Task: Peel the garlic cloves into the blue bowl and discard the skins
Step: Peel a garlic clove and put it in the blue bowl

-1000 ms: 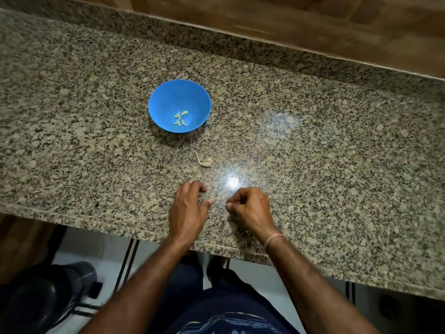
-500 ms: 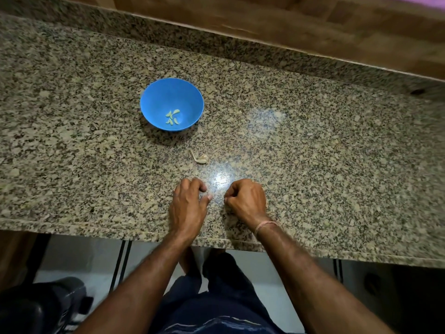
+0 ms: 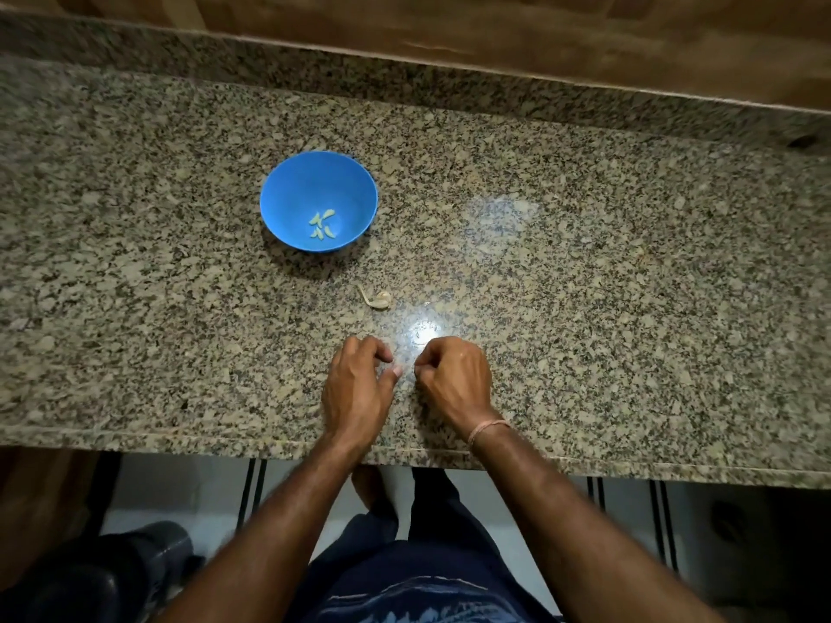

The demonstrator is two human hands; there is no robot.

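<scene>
While the left hand (image 3: pixel 357 391) and the right hand (image 3: pixel 456 379) sit close together near the front of the stone counter (image 3: pixel 584 263), the blue bowl (image 3: pixel 288 191) stands farther back on the left, with a few peeled garlic cloves (image 3: pixel 322 224) in its bottom. One bit of skin (image 3: pixel 377 299) lies on the counter between bowl and hands. Both hands curl their fingers in; what they hold, if anything, cannot be seen.

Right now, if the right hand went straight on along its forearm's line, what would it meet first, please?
The right hand would most likely meet the skin scrap on the counter first, the bowl beyond it, if it stays low.
</scene>
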